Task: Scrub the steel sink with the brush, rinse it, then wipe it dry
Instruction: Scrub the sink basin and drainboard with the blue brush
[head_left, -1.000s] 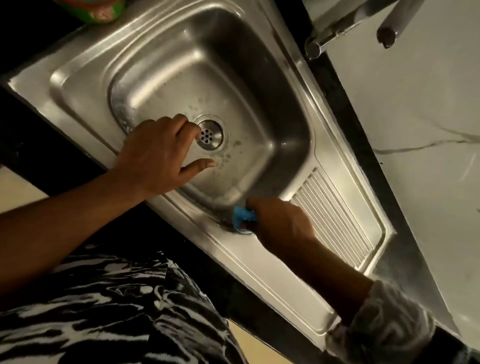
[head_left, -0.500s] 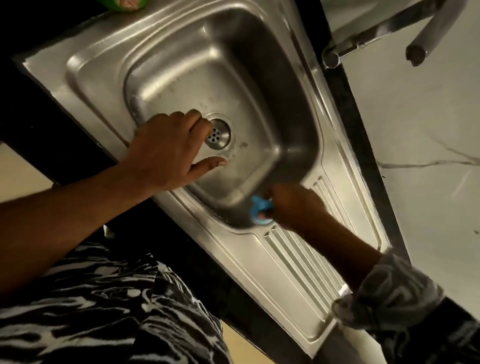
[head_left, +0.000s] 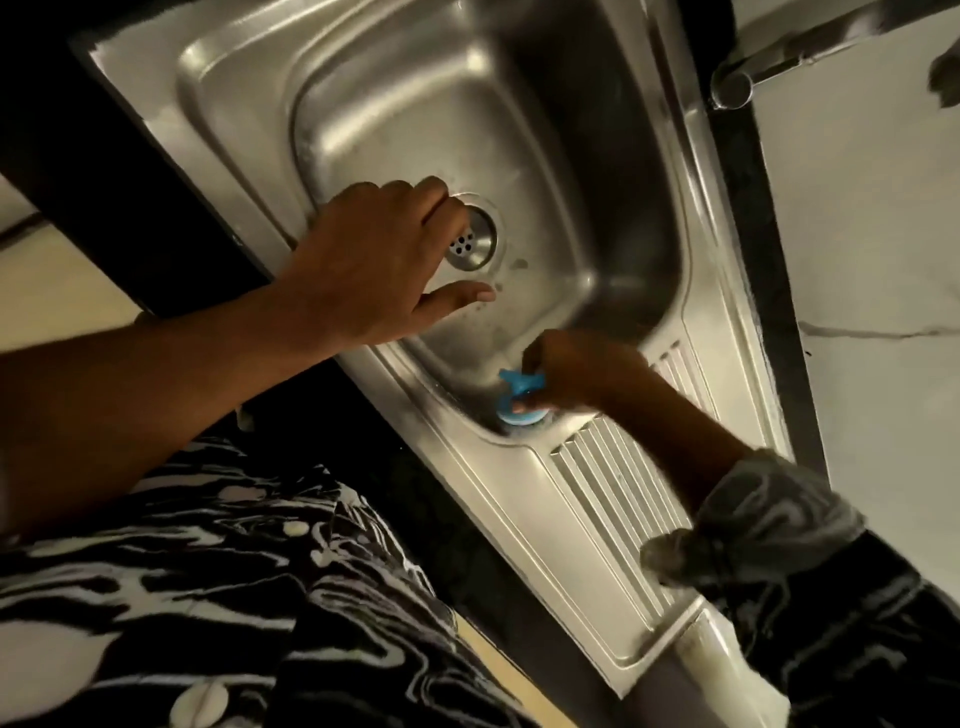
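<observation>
I have the right hand gripping the brush in the near right corner of the sink, the left hand resting on its near rim, fingers loosely bent, thumb out.

Drain and brush lie in the sink, drainboard to the right, tap behind.

A dark counter holds the steel sink with its ribbed drainboard.

black countertop | white veined marble surface | pale floor | dim light
</observation>
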